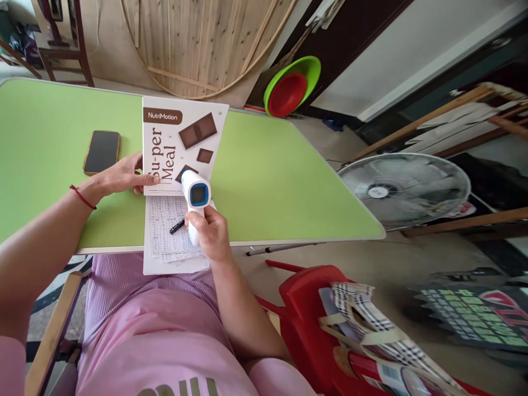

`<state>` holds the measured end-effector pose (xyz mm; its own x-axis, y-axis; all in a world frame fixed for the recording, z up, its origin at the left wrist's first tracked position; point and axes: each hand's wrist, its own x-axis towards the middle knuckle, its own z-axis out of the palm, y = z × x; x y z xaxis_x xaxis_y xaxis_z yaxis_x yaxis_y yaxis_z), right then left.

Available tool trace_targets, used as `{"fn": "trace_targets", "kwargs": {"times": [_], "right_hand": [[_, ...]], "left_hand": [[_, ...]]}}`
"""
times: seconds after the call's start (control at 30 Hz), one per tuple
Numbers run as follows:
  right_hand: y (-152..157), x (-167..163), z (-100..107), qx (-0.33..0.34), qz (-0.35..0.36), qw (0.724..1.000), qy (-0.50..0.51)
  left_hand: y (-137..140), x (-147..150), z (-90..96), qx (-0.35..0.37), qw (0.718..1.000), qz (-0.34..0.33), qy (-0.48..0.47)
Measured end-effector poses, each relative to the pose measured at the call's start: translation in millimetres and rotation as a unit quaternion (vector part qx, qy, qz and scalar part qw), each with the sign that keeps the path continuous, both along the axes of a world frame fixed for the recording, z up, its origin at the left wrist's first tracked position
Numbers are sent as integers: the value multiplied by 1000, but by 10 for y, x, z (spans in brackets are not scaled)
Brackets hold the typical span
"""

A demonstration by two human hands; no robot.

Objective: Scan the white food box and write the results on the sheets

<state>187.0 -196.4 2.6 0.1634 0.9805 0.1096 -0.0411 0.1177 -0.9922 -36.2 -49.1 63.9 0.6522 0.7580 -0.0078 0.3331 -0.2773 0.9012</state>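
My left hand (127, 175) grips the left edge of a white box (165, 118) printed "NutriMotion Su-per Meal" with chocolate pieces, thumb lying on its front. In my right hand (212, 231) is a white and blue infrared thermometer (198, 195), held by its handle with the small screen facing me. The thermometer's head overlaps the lower right of the box. Below the box, sheets of handwritten paper (160, 220) hang partly over the table's near edge. A black pen (177, 226) rests on them, its right end close to the thermometer's handle.
A dark phone (102, 151) lies on the green table (264, 165), left of the box. Right of the table stand a fan (404, 190) and a red chair (301, 297) bearing a checked bag (371, 319). Green and red basins (292, 85) lean behind the table.
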Motion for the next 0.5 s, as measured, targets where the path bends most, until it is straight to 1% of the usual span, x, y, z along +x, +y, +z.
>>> {"fn": "trace_targets", "kwargs": {"times": [0.27,0.5], "right_hand": [[5,-7,-15,-4,-2,1000,-24],[-4,-12,-26,1,-6,999,-35]], "left_hand": [[52,-39,-53,15,1000,-16,4],[69,-35,-61,19,1000,-10,13]]}}
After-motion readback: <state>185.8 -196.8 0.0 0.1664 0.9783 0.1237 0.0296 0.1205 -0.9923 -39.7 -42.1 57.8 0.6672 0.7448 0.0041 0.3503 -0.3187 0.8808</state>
